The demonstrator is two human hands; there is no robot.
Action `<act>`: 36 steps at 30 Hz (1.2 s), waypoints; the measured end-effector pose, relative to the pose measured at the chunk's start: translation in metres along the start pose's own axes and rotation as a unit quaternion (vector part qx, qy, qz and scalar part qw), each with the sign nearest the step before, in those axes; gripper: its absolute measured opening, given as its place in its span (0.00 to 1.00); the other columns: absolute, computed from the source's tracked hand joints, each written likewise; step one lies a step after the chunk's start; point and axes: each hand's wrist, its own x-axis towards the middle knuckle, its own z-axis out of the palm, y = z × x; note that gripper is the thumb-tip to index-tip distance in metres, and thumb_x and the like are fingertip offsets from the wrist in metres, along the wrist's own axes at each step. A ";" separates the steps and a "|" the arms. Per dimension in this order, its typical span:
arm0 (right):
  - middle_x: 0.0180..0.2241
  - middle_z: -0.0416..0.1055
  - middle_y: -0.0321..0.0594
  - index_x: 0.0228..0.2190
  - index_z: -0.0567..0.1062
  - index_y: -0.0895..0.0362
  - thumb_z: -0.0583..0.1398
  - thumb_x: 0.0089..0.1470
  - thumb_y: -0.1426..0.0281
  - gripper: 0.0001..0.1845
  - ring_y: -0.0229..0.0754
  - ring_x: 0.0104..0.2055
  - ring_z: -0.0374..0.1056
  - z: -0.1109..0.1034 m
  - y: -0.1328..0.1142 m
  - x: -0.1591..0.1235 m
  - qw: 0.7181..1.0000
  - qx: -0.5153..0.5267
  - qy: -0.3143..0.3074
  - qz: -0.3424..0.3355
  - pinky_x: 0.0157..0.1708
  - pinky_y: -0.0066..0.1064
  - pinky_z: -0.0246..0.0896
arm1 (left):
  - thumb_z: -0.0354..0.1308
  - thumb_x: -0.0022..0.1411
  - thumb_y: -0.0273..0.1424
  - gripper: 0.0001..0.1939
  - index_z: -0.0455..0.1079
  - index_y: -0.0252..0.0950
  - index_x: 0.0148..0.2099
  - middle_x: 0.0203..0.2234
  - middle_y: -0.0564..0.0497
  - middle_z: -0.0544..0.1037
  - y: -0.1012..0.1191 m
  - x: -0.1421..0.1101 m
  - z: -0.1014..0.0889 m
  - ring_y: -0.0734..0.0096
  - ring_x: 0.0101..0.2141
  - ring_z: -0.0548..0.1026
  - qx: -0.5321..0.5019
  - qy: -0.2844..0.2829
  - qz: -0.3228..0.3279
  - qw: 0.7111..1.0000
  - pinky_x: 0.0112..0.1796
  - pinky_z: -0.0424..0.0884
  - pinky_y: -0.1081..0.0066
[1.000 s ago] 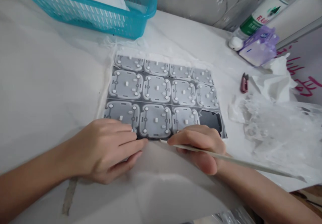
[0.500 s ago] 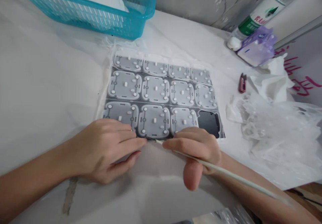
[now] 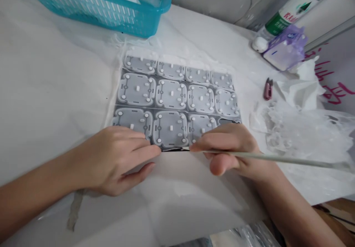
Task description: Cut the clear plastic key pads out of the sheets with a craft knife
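Note:
A dark sheet of grey translucent square parts [image 3: 171, 95], each dotted with small white pegs, lies on the white table. My left hand [image 3: 119, 158] rests over the sheet's near left corner, fingers stretched out and pressing down. My right hand [image 3: 233, 147] is closed around a thin pale stick [image 3: 277, 157]; its tip end meets the sheet's near edge, and its far end sticks out to the right. Between my hands, a thin pale strip shows along the dark near edge. The dark gap without a grey part [image 3: 229, 121], at the near right, is mostly hidden behind my right hand.
A turquoise basket [image 3: 141, 19] holding white material stands at the back left. On the right are a plastic bottle [image 3: 285, 16], a purple tissue pack [image 3: 285, 51], small pink snips [image 3: 268, 88], crumpled white paper [image 3: 296, 91] and a heap of clear plastic scraps [image 3: 307, 139].
My right hand has moved up and slightly right along the near edge, swinging the stick closer to level and covering more of the dark gap. My left hand has stayed nearly in place.

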 end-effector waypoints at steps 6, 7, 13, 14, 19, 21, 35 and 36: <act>0.16 0.60 0.32 0.22 0.73 0.60 0.52 0.58 0.51 0.28 0.28 0.18 0.54 0.002 0.003 0.002 0.996 0.083 0.033 0.028 0.17 0.21 0.47 | 0.49 0.63 0.28 0.11 0.67 0.37 0.47 0.22 0.56 0.71 -0.002 -0.001 0.001 0.72 0.22 0.66 -0.006 -0.016 0.027 0.999 0.26 0.59 0.71; 0.17 0.61 0.32 0.22 0.73 0.60 0.52 0.58 0.51 0.28 0.27 0.18 0.55 0.004 0.003 0.003 0.994 0.094 0.036 0.032 0.17 0.21 0.48 | 0.49 0.63 0.28 0.11 0.67 0.36 0.48 0.23 0.56 0.73 -0.003 -0.001 0.001 0.72 0.23 0.67 -0.004 -0.012 0.035 0.999 0.26 0.60 0.71; 0.18 0.62 0.32 0.25 0.74 0.61 0.52 0.57 0.50 0.27 0.27 0.19 0.56 0.015 0.002 0.000 0.993 0.109 0.036 0.036 0.19 0.20 0.49 | 0.51 0.63 0.26 0.11 0.69 0.35 0.47 0.23 0.57 0.73 0.000 0.002 -0.001 0.73 0.24 0.67 0.006 -0.012 0.046 0.999 0.25 0.58 0.70; 0.18 0.61 0.32 0.26 0.74 0.60 0.52 0.57 0.51 0.27 0.28 0.19 0.55 0.017 0.003 -0.001 0.993 0.106 0.038 0.031 0.19 0.21 0.49 | 0.52 0.63 0.26 0.11 0.69 0.35 0.47 0.22 0.57 0.73 0.000 0.002 -0.002 0.73 0.24 0.67 0.006 -0.013 0.046 0.999 0.25 0.58 0.70; 0.19 0.58 0.33 0.27 0.74 0.61 0.49 0.59 0.50 0.29 0.29 0.20 0.53 0.017 0.003 0.000 0.999 0.031 0.032 -0.015 0.19 0.22 0.48 | 0.53 0.62 0.27 0.12 0.70 0.35 0.48 0.22 0.57 0.72 -0.001 0.001 -0.002 0.73 0.23 0.66 -0.011 -0.017 0.043 0.999 0.24 0.58 0.70; 0.19 0.57 0.33 0.26 0.73 0.61 0.48 0.60 0.51 0.28 0.29 0.20 0.52 0.010 0.002 0.001 1.000 0.002 0.014 -0.021 0.20 0.22 0.48 | 0.52 0.62 0.26 0.12 0.69 0.34 0.48 0.21 0.57 0.72 -0.001 0.000 -0.001 0.73 0.23 0.67 -0.012 -0.012 0.045 0.999 0.24 0.58 0.70; 0.18 0.58 0.33 0.21 0.71 0.59 0.45 0.59 0.48 0.32 0.28 0.19 0.53 -0.001 -0.006 0.001 0.999 -0.002 0.020 0.033 0.18 0.22 0.47 | 0.48 0.62 0.28 0.10 0.69 0.38 0.43 0.20 0.56 0.70 -0.001 0.003 0.001 0.72 0.20 0.63 -0.015 -0.007 0.026 1.000 0.23 0.57 0.69; 0.18 0.60 0.34 0.21 0.71 0.59 0.46 0.59 0.48 0.32 0.28 0.19 0.54 0.000 -0.005 0.001 0.999 0.009 0.020 0.034 0.18 0.22 0.48 | 0.49 0.62 0.28 0.10 0.69 0.38 0.43 0.20 0.56 0.70 -0.001 0.004 0.001 0.72 0.20 0.63 -0.014 -0.010 0.028 0.999 0.23 0.56 0.69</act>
